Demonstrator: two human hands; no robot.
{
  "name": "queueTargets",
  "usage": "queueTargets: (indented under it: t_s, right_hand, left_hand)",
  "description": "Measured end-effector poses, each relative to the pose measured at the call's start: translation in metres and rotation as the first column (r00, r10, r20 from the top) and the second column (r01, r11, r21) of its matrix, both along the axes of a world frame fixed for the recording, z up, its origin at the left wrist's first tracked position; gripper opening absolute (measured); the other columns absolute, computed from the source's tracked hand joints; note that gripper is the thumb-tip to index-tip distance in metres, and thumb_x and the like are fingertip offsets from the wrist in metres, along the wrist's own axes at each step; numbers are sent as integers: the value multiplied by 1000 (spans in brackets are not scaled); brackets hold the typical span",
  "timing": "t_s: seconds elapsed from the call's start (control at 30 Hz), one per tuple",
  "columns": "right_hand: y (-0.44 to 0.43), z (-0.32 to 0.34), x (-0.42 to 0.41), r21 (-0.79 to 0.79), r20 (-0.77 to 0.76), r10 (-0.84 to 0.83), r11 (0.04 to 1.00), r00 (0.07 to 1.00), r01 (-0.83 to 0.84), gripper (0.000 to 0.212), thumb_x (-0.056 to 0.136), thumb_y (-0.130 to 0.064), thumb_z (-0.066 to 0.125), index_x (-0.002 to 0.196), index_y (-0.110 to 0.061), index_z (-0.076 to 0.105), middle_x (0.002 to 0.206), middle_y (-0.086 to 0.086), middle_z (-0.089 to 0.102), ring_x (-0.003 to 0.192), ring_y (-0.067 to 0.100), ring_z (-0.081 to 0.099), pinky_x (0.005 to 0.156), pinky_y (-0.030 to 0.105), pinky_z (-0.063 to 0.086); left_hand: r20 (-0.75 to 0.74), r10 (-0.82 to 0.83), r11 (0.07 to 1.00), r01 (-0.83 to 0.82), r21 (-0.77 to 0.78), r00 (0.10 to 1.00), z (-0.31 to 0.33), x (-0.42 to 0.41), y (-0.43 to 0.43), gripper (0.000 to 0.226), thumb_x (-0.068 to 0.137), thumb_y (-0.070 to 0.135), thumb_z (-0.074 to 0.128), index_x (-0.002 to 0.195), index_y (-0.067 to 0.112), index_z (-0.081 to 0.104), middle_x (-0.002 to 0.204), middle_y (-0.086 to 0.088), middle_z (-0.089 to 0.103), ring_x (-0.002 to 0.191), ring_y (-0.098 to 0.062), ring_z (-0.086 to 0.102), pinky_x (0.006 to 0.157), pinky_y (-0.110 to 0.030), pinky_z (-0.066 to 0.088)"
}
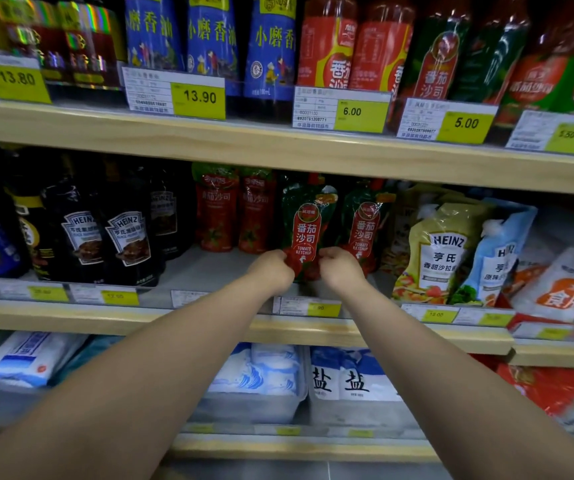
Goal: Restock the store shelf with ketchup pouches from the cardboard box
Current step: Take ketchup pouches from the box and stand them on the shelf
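Observation:
A green and red ketchup pouch [308, 223] stands upright on the middle shelf [209, 268]. My left hand [271, 270] grips its lower left corner and my right hand [339, 270] grips its lower right corner. A second identical ketchup pouch [365, 223] stands just to its right, partly behind my right hand. Two red ketchup pouches [235, 213] stand to the left, further back. The cardboard box is out of view.
Dark Heinz bottles [126, 240] stand to the left on the same shelf, Heinz salad dressing pouches [444, 254] to the right. The upper shelf holds blue bottles and ketchup bottles [330, 43]. Salt bags [344, 379] lie in bins below. Price tags line the shelf edges.

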State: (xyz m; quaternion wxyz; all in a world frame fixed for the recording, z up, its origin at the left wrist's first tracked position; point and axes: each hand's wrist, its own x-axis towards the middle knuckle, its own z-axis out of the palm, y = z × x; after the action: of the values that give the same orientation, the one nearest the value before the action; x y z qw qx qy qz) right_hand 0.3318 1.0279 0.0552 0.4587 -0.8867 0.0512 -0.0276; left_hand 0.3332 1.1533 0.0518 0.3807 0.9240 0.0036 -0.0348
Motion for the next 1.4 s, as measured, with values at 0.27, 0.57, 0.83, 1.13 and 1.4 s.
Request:
queueTargets:
  t_s: [0.27, 0.57, 0.83, 1.13, 1.4]
  right_hand:
    - [-7, -1, 16, -4, -2, -16, 1000, 1000, 16, 31, 84, -12, 44, 103, -5, 68, 106, 17, 70, 101, 35, 62, 93, 46, 50]
    - [40, 5, -16, 54, 304, -83, 996, 949, 70, 14, 83, -15, 52, 95, -21, 55, 81, -4, 55, 76, 15, 51, 57, 22, 35]
    - [161, -28, -73, 72, 331, 107, 988, 938, -138, 18, 79, -9, 57, 84, -21, 44, 70, -7, 41, 63, 10, 42, 62, 24, 27]
    - [316, -128, -160, 75, 126, 433, 893, 892, -444, 18, 81, -10, 58, 88, -19, 45, 72, -2, 46, 69, 16, 46, 64, 25, 32]
    - [397, -238, -219, 134, -252, 479, 878, 841, -460, 10, 84, -21, 59, 90, -23, 51, 71, -13, 47, 78, 15, 52, 71, 24, 38]
  left_hand:
    - [3, -19, 998, 19, 65, 1000, 1, 21, -12, 38, 92, 22, 47, 127, 8, 53, 132, -16, 55, 119, -32, 52, 97, -30, 41]
    - [259, 245, 896, -116, -429, 934, 11, -7, 45, 29, 85, 7, 49, 110, 12, 63, 113, -6, 66, 104, -18, 60, 88, -23, 45]
    - [219, 544, 737, -336, -587, 810, -32, -84, 180, 11, 86, 15, 56, 86, 24, 62, 76, 2, 58, 76, -17, 57, 76, -27, 48]
    - [-278, 799, 405, -819, -407, 533, -192, -237, 339, 27, 81, 34, 60, 82, 7, 63, 93, -22, 68, 97, -38, 63, 89, -42, 48]
    - [-427, 744, 546, -836, -53, 514, -246, -301, 410, 42, 92, 33, 49, 114, -1, 61, 118, -25, 62, 112, -36, 57, 95, -37, 46]
